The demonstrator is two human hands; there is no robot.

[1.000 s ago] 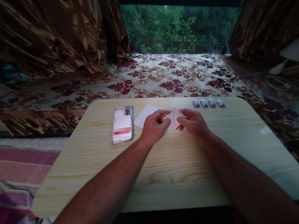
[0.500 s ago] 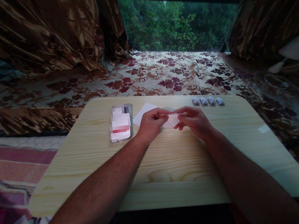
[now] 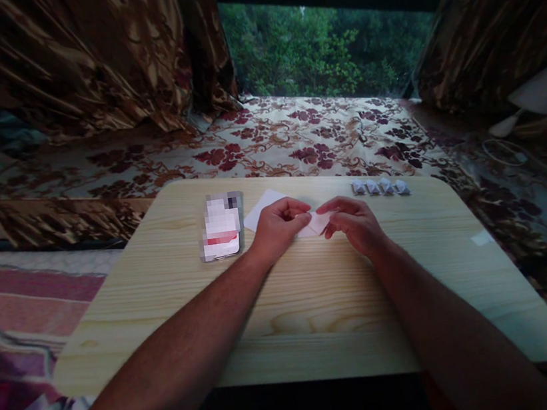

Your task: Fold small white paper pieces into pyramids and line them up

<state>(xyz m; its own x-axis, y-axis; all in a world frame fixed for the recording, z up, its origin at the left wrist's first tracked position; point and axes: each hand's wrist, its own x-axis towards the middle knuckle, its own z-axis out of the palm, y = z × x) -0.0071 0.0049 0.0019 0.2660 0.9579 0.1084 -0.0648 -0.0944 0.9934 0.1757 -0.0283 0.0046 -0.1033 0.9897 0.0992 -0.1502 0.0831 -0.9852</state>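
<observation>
A small piece of folded white paper (image 3: pixel 314 225) is stretched between my two hands over the middle of the table. My left hand (image 3: pixel 282 226) pinches its left end between thumb and fingers. At the right end, my right hand (image 3: pixel 353 220) has closed its thumb and fingers on the paper, hiding part of that edge. Just behind my left hand lies a flat white sheet of paper (image 3: pixel 261 208), partly covered by the hand. Several small folded white paper pieces (image 3: pixel 381 187) stand in a row beyond my right hand.
A phone (image 3: pixel 220 225), blurred in the picture, lies left of the paper sheet. A small white scrap (image 3: pixel 482 238) sits near the right edge of the light wooden table (image 3: pixel 306 301). Behind are a flower-patterned cloth (image 3: pixel 315 135) and curtains.
My right thumb and fingers have shifted slightly along the folded paper, and more of its right end shows. My left hand keeps its pinch. Everything else lies as before.
</observation>
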